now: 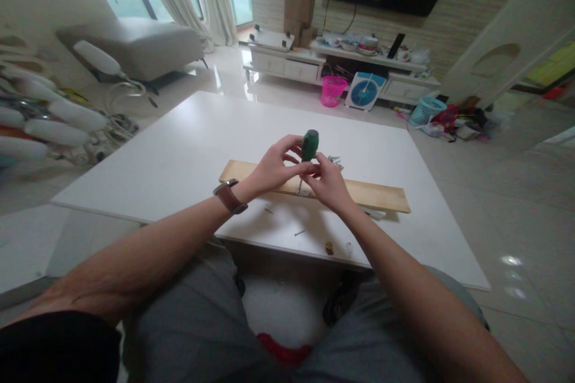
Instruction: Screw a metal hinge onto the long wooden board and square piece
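A screwdriver (309,145) with a green handle stands upright over a long wooden board (377,194). My left hand (281,161) is closed around the handle from the left, fingers behind it and thumb in front. From the right, my right hand (327,181) has its fingers closed on the screwdriver lower down, near the base of the handle. The shaft runs down to a small metal piece (303,192) at the board's near edge; its exact form is too small to tell. Behind my right hand lies a pile of screws (335,161).
The white table (179,149) carries the board. A loose screw (299,233), another small screw (268,209), a small yellow-black item (329,248) and a small clear item (349,249) lie near its front edge. Beyond stand a pink basket (332,93) and a blue fan (365,93).
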`<state>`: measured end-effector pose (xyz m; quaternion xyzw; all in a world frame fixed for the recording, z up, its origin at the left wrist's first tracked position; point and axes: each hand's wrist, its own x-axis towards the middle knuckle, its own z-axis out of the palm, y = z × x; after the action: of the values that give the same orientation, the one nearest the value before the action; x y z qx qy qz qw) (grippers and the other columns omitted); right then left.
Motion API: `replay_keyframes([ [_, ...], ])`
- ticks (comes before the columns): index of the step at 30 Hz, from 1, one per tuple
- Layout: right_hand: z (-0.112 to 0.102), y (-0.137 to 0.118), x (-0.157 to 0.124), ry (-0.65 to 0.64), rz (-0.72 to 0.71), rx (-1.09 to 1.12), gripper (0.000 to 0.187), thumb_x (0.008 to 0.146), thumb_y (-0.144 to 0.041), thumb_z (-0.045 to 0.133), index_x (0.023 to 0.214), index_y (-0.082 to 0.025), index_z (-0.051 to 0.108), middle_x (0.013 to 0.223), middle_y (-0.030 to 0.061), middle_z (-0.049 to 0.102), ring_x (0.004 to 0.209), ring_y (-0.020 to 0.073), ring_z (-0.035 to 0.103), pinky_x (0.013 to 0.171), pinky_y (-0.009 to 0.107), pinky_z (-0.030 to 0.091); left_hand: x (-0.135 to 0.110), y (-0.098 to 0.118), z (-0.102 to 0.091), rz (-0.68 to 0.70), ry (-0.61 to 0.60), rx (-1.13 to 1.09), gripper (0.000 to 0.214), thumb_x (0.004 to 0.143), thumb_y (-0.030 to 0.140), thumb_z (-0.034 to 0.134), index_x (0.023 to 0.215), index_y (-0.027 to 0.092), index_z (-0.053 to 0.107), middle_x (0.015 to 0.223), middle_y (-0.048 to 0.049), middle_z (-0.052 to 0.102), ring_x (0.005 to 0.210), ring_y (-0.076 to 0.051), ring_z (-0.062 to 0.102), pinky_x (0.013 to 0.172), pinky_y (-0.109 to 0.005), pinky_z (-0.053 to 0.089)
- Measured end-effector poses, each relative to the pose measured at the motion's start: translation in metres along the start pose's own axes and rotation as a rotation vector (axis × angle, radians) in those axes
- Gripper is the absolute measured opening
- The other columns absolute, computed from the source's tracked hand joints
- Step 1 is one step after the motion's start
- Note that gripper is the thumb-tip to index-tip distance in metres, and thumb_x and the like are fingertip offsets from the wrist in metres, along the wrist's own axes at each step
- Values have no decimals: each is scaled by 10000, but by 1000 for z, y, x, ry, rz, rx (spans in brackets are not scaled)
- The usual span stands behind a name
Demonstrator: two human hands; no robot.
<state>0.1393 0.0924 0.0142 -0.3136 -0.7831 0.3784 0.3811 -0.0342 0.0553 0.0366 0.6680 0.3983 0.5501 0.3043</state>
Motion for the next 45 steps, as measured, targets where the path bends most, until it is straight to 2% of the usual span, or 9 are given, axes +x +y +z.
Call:
replay_keyframes([
  [3,0,-1,0,22,10,-50,268,809,-208,695,1055,-236,592,760,-25,729,705,184,699,668,297,536,-1,-3,2,4,28,28,428,754,290,846,1125,186,658,1091,-57,657,954,-178,671,744,-265,585],
  [10,1,-1,1,60,18,-102,268,777,-194,743,1001,-229,600,779,-16,714,686,178,677,644,295,536,-1,-5,5,15,1,-6,350,801,220,782,1119,191,638,950,-23,716,911,-165,701,774,-277,578],
  [14,0,0,-1,15,30,-44,348,767,-159,710,1084,-232,586,800,-20,727,751,187,717,661,287,554,-1,-5,4,16,5,-25,370,818,188,741,1159,197,596,992,-28,720,932,-162,704,773,-269,568],
  [18,0,0,-2,-8,58,-10,352,786,-105,637,1112,-229,590,797,-17,749,742,177,733,660,273,547,-2,-4,2,2,-11,-33,338,845,191,707,1160,201,586,1040,-41,713,981,-172,698,779,-270,567],
  [26,1,0,-1,31,21,-120,314,765,-121,732,1033,-237,617,762,-29,719,720,184,698,660,290,545,-2,1,4,-26,10,25,401,769,280,833,1109,186,641,1016,-43,695,957,-185,679,770,-285,580],
  [33,1,4,-2,13,29,-143,319,771,-175,741,1051,-236,602,801,-16,714,754,200,706,652,304,544,-1,-4,2,-18,-9,-11,386,807,223,777,1155,199,610,975,-29,726,914,-166,706,772,-273,568],
  [39,0,3,-3,-20,52,-58,347,798,-90,636,1107,-242,592,890,1,765,837,184,750,680,271,553,0,-5,0,-23,-17,-54,352,855,218,712,1178,203,571,1025,-51,728,949,-178,710,761,-275,564],
  [45,1,2,-3,6,44,-116,324,800,-122,707,1082,-243,605,780,-31,734,762,187,724,670,281,544,-1,-1,1,-26,-28,-2,350,817,261,785,1108,190,604,1012,-45,699,961,-181,690,781,-276,573],
])
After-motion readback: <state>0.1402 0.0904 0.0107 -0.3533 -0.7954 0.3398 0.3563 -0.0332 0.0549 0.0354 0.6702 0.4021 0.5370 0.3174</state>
